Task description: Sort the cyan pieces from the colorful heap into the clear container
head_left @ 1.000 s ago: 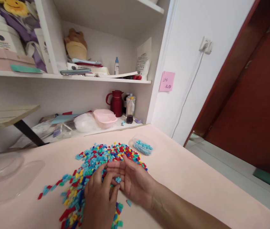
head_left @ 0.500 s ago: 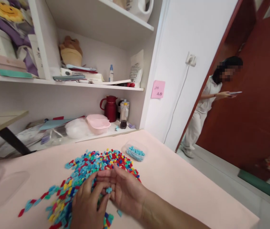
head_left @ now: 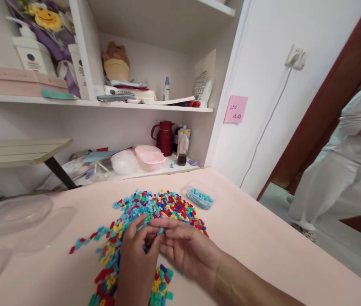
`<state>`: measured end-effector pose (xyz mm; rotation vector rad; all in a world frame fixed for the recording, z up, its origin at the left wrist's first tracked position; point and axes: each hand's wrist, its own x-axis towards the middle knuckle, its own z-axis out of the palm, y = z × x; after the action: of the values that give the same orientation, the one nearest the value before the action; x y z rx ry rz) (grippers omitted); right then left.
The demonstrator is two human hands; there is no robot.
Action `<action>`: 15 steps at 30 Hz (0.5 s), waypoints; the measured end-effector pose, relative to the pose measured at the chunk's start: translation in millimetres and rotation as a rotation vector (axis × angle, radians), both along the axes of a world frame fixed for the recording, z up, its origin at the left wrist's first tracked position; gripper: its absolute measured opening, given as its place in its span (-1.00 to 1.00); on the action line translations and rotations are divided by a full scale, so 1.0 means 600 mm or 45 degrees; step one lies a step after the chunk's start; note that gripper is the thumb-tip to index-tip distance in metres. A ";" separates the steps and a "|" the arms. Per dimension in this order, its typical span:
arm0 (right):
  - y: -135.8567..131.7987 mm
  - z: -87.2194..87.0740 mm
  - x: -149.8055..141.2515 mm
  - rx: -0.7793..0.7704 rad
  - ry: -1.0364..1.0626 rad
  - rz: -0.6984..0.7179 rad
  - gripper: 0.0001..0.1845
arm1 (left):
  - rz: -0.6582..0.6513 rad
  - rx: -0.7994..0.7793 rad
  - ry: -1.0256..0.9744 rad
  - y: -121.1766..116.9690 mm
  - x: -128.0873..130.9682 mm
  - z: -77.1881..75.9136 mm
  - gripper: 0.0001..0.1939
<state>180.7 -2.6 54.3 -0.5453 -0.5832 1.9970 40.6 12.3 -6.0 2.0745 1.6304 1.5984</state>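
Grasps a small light-blue piece (head_left: 160, 230) at the very tips of the thumb and a finger of the left hand (head_left: 137, 250), bent together in a pinch. Holds the thumb tip of the right hand (head_left: 188, 250) just beside the same piece, across from the left fingertips (cannot tell from this angle whether pressing on it or merely close). Curls the other right fingers loosely, past the far side of the piece. Works above a multicoloured pile of small pieces (head_left: 164, 204), spread beyond the fingers and also down around the left wrist, on a pink tabletop (head_left: 263, 242). Has a clear container (head_left: 204, 206) farther off, just beside the pile on its right, with light-blue pieces inside. Has clear plastic tubs and lids (head_left: 18, 210) over at the left, well apart from both hands. Shares the room with a person (head_left: 333, 170) in pale clothes, near the right edge.
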 end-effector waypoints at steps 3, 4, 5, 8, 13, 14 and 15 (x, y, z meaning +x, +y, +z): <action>-0.002 -0.003 -0.003 0.033 -0.047 -0.056 -0.58 | 0.046 0.144 0.103 -0.003 -0.006 0.010 -0.91; -0.002 -0.004 -0.003 0.027 -0.064 -0.079 -0.58 | 0.049 0.193 0.153 -0.006 -0.006 0.016 -0.92; -0.002 -0.005 -0.004 0.017 -0.081 -0.102 -0.58 | 0.048 0.233 0.208 -0.009 -0.006 0.021 -0.92; 0.001 -0.008 -0.005 -0.003 -0.124 -0.154 -0.56 | 0.073 0.302 0.331 -0.019 -0.003 0.036 -0.91; 0.007 -0.015 -0.006 0.010 -0.189 -0.187 -0.58 | 0.075 0.232 0.337 -0.024 -0.001 0.040 -0.95; 0.008 -0.017 -0.006 0.007 -0.205 -0.190 -0.59 | 0.070 0.209 0.329 -0.024 -0.001 0.039 -0.95; 0.010 -0.018 -0.006 0.007 -0.221 -0.190 -0.59 | 0.063 0.192 0.323 -0.024 -0.001 0.038 -0.94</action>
<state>177.4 3.4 43.2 -0.7425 -0.6345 1.8180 40.3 -1.9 16.7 2.4190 1.6941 1.5733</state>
